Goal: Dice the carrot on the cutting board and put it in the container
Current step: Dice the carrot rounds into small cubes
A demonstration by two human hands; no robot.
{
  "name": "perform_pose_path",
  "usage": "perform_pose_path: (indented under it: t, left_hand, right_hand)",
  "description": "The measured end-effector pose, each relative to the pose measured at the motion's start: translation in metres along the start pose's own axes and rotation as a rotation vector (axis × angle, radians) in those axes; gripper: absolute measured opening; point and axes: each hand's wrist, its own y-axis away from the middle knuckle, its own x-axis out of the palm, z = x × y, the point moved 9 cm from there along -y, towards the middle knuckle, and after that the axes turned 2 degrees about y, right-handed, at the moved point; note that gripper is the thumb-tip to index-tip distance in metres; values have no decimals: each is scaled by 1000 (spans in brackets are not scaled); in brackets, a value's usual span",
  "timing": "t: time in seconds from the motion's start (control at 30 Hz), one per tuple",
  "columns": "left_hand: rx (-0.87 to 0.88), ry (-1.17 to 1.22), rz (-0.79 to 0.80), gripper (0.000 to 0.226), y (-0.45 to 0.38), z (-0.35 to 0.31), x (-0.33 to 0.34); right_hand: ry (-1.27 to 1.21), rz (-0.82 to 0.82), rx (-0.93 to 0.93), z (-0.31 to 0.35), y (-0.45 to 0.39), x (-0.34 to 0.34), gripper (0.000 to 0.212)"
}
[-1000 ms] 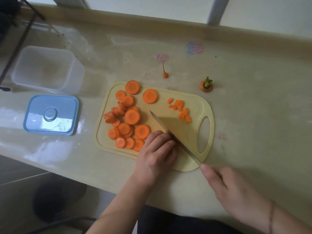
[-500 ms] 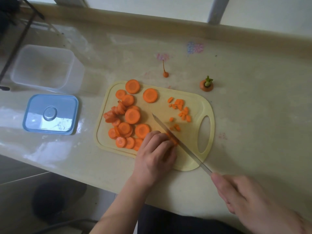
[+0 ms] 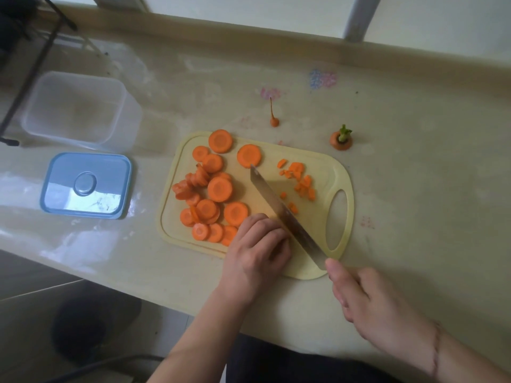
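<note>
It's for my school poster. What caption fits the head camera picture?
Right hand holds a knife beside the curled left hand, dicing carrot slices on a yellow cutting board.

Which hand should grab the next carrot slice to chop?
Left. The left hand rests curled on the board right beside the slices, with fingers against the blade. The right hand grips the knife, so it is busy and sits farther from the slices.

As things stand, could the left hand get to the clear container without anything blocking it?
Probably yes. The left hand is curled at the cutting board's near edge beside the knife; between it and the open container lie only carrot slices, the blue lid and bare counter.
</note>
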Motion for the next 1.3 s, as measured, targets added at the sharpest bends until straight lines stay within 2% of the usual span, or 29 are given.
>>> perform_pose_path:
  t: [0.2, 0.43, 0.63, 0.73, 0.87, 0.97, 1.13, 1.3]
  left_hand:
    - [-44, 25, -11, 5, 1, 3, -6]
    - [-65, 64, 24, 6, 6, 6, -4]
    - [-62, 71, 22, 4, 6, 6, -4]
    - [-68, 74, 10, 5, 6, 7, -4]
    - [-77, 75, 1, 4, 7, 8, -4]
    - [-81, 79, 3, 3, 7, 9, -4]
    - [-67, 75, 8, 2, 6, 10, -6]
    - [-72, 76, 28, 5, 5, 8, -5]
  right_hand:
    - [-64, 45, 12, 3, 15, -3, 92]
    - [151, 58, 41, 3, 36, -8, 110]
    - [181, 52, 69, -4, 35, -4, 112]
    - [179, 34, 76, -5, 36, -3, 109]
    - [207, -2, 107, -7, 36, -5, 91]
    - [164, 23, 56, -5, 29, -1, 107]
    - [90, 24, 53, -13, 22, 0, 105]
    - [74, 13, 21, 1, 11, 5, 80]
